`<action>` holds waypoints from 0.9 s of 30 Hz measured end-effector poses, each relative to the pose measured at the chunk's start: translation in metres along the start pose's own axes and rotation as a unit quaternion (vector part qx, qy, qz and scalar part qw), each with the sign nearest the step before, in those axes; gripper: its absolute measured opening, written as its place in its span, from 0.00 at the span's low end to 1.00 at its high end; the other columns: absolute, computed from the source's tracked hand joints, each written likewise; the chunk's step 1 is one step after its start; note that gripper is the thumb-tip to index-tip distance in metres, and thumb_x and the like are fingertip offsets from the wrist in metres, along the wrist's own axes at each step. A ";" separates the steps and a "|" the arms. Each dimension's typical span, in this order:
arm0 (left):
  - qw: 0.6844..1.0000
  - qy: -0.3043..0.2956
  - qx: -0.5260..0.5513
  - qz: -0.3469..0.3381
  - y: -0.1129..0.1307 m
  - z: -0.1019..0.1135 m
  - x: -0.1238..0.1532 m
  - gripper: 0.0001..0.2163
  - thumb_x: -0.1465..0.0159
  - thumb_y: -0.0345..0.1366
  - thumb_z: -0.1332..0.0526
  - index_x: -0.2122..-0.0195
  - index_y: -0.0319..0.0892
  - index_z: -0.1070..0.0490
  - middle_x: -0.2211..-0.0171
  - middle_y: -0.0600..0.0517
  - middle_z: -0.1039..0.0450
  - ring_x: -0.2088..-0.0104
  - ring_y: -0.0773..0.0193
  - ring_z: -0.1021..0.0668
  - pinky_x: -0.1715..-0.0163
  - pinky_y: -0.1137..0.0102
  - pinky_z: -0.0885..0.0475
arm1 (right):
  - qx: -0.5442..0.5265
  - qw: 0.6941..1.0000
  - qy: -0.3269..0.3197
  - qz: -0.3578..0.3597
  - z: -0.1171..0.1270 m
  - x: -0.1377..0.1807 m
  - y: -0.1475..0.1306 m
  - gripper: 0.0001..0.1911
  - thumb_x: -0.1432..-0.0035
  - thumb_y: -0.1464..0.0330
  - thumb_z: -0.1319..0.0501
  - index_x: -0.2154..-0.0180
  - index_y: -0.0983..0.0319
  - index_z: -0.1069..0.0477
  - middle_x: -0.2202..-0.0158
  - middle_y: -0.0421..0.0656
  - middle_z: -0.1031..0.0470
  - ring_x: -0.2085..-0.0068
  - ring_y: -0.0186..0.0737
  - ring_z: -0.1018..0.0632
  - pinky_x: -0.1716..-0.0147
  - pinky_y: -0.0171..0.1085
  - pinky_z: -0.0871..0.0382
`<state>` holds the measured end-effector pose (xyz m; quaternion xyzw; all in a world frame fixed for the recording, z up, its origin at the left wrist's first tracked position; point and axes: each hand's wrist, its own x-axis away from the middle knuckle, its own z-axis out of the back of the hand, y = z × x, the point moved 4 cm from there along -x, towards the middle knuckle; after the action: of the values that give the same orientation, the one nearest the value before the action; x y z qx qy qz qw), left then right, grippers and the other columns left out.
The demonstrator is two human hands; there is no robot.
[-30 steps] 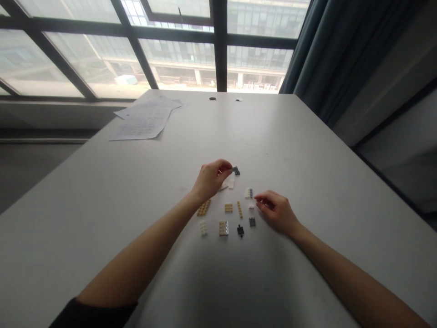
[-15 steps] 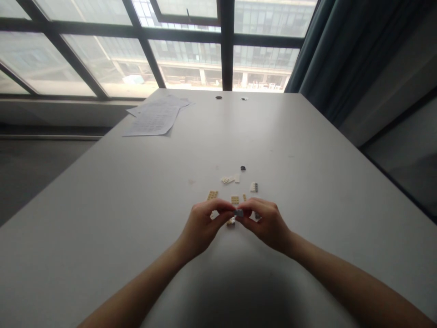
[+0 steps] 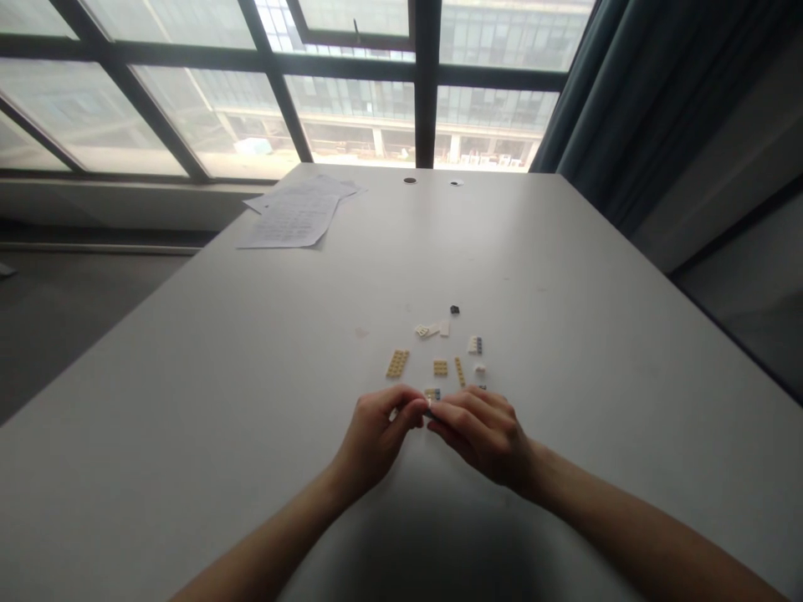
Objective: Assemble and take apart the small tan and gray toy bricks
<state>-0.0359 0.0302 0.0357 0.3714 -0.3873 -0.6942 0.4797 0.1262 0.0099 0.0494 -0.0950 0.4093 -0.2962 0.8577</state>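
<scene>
Both my hands meet at the near side of a group of small building-brick pieces. Between the fingertips of my left hand [image 3: 381,431] and my right hand [image 3: 489,435] is a small grey building brick [image 3: 430,411], mostly covered by the fingers. Both hands are closed in a pinch on it. Just behind the fingertips lies a tan and blue-grey piece [image 3: 432,393]. Further back are a studded tan plate [image 3: 397,364], a smaller tan plate [image 3: 440,368] and a narrow tan strip [image 3: 460,371]. A small white piece [image 3: 480,369] lies beyond my right hand.
Flat white pieces [image 3: 444,329], a white and grey piece [image 3: 475,344] and a small black piece [image 3: 455,309] lie farther back on the white table [image 3: 552,251]. Printed papers [image 3: 292,221] rest at the far left, near the window. A dark curtain [image 3: 602,109] hangs on the right.
Both hands have come slightly nearer to me with the grey brick. My right hand has turned, its fingers now covering more of the brick. The whole view has shifted a little.
</scene>
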 end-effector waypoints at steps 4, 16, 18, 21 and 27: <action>0.999 0.016 -0.025 -0.016 0.001 -0.001 0.004 0.12 0.35 0.39 0.44 0.73 0.42 0.29 0.79 0.55 0.27 0.77 0.67 0.26 0.74 0.74 0.32 | -0.013 1.000 -0.003 -0.028 0.000 0.000 0.001 0.09 0.38 0.71 0.41 0.55 0.59 0.28 0.65 0.46 0.21 0.66 0.41 0.23 0.65 0.38 0.30; 0.991 0.073 -0.028 -0.109 0.010 -0.001 0.005 0.03 0.39 0.33 0.38 0.64 0.44 0.29 0.69 0.53 0.25 0.70 0.66 0.25 0.67 0.71 0.28 | -0.470 0.752 0.029 -0.461 -0.027 0.003 0.023 0.17 0.45 0.57 0.36 0.76 0.63 0.30 0.81 0.38 0.29 0.79 0.30 0.32 0.78 0.32 0.36; 0.993 0.075 -0.011 -0.094 0.008 -0.001 0.005 0.03 0.38 0.34 0.39 0.64 0.44 0.28 0.68 0.51 0.25 0.69 0.65 0.24 0.67 0.70 0.28 | -0.494 0.732 0.033 -0.468 -0.027 0.001 0.022 0.17 0.45 0.57 0.36 0.75 0.64 0.28 0.80 0.39 0.28 0.79 0.30 0.32 0.77 0.32 0.37; 0.996 0.067 0.025 -0.060 0.004 0.000 0.003 0.04 0.38 0.36 0.39 0.64 0.43 0.28 0.69 0.51 0.25 0.69 0.64 0.23 0.67 0.70 0.27 | -0.513 0.728 0.020 -0.454 -0.027 0.000 0.020 0.16 0.44 0.58 0.37 0.74 0.65 0.26 0.78 0.41 0.26 0.78 0.30 0.31 0.76 0.32 0.37; 0.994 0.069 0.001 -0.079 0.006 0.000 0.003 0.08 0.38 0.33 0.40 0.57 0.45 0.27 0.66 0.51 0.25 0.67 0.64 0.23 0.66 0.70 0.27 | -0.507 0.733 0.006 -0.453 -0.026 0.002 0.019 0.12 0.45 0.61 0.36 0.71 0.64 0.23 0.76 0.41 0.25 0.76 0.31 0.30 0.75 0.32 0.35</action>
<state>-0.0346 0.0255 0.0406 0.4488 -0.3233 -0.7023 0.4481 0.1158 0.0259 0.0238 -0.6884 0.4127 -0.3989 0.4436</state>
